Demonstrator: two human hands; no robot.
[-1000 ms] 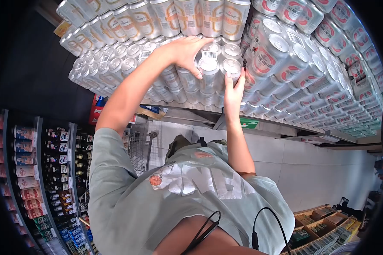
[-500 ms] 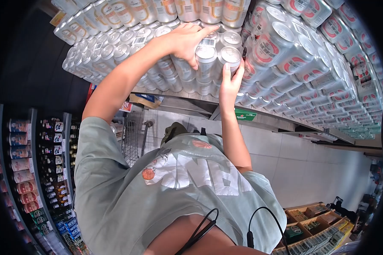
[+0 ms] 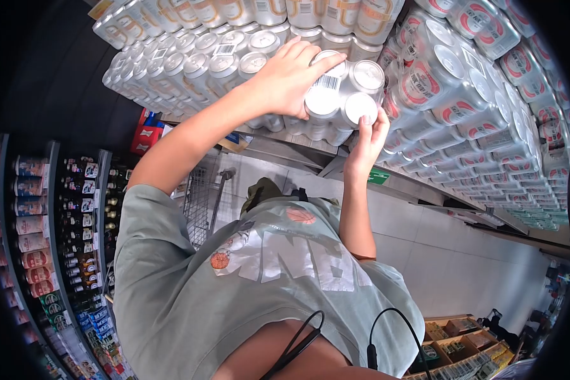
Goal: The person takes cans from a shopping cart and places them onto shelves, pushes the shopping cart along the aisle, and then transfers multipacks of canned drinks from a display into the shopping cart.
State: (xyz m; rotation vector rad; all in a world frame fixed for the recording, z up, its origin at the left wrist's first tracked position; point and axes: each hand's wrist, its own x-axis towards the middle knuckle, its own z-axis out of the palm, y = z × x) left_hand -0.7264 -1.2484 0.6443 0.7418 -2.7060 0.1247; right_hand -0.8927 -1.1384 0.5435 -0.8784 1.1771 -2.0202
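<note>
A plastic-wrapped pack of silver cans with a barcode label is between my two hands at the shelf's front edge. It sits higher than the silver cans to its left. My left hand grips its left side, with fingers over the top by the barcode and the thumb at the near left side. My right hand holds the near right corner, its thumb on a can top; its other fingertips are partly hidden. The pack's underside is hard to make out.
Red-marked can packs are stacked on the right, gold-ringed cans behind. A wire cart stands lower left, near bottle shelves. The shelf edge runs below the cans. A wooden display is lower right.
The held pack has risen out of its row and moved toward the camera, slightly rightward in view, with both hands on it. The view has also shifted a little.
</note>
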